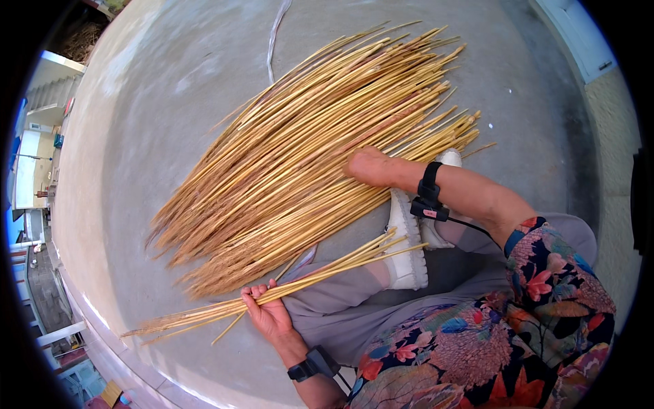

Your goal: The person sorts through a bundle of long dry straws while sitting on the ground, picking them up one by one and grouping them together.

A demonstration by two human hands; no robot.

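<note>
A thin bundle of dried straw stalks [334, 273] lies across my left hand [268, 315], whose fingers are curled round it. Its feathery tips point to the lower left and its bare ends reach over my shoe. One stalk crosses under the bundle at a different angle. My right hand [368, 165] rests, curled, on the near part of a large pile of yellow-brown stalks [306, 136]. Its fingertips are turned down and hidden, so what they pinch does not show. The pile's fluffy heads face the lower left, its cut ends the upper right.
I sit on the grey concrete floor [163, 102], legs bent, white shoes [407, 249] close to the pile. A pale strip of plastic [274, 41] runs out behind the pile; another bit [308, 255] shows beside my leg. A light blue door [579, 37] stands far right.
</note>
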